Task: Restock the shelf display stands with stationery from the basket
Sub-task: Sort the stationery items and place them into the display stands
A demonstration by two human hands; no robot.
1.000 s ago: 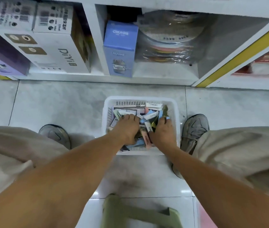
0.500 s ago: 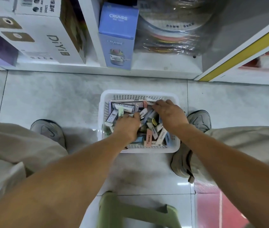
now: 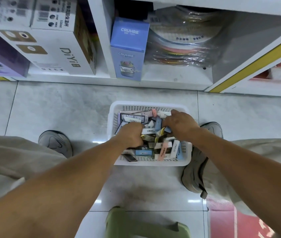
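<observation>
One basket [image 3: 150, 105], two hands [image 3: 131, 134] [image 3: 181, 124], two shoes [image 3: 55, 142] [image 3: 212, 128], one stool [image 3: 146, 225] and three shelved boxes [image 3: 129, 48] are counted; the basket's small packs are too jumbled to be numbered.

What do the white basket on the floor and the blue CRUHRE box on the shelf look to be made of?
Basket: most likely moulded plastic, smooth white, judging by the regular slotted grid in its walls and its rounded rim. Blue box: probably printed cardboard, matte, with crisp folded edges and flat panels carrying a logo and product picture.
</observation>
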